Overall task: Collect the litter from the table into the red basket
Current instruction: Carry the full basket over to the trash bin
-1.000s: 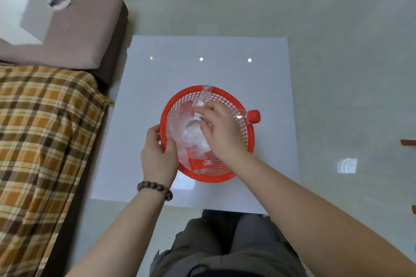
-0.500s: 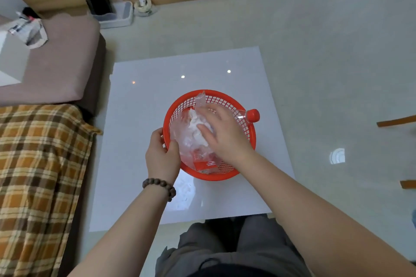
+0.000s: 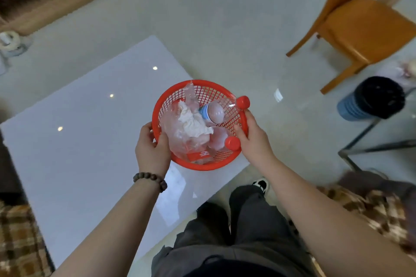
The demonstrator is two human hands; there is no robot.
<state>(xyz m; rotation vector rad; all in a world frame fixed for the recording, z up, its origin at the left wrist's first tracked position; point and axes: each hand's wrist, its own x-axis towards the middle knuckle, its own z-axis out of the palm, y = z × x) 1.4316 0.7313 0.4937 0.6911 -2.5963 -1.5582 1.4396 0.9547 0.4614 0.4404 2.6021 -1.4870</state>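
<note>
**Red basket, loaded with litter, gripped on both sides**

The red basket sits at the centre of the frame, over the lower right edge of the white table. The left hand clasps its left rim, thumb inside the mesh; the right hand clasps the right rim.

Inside lie a crumpled white tissue, a clear plastic bag with a red label, and two clear bottles: one with a blue label whose red cap pokes over the upper right rim, another with its red cap near the right thumb.

At the right of the frame stands a dark bin.
</note>
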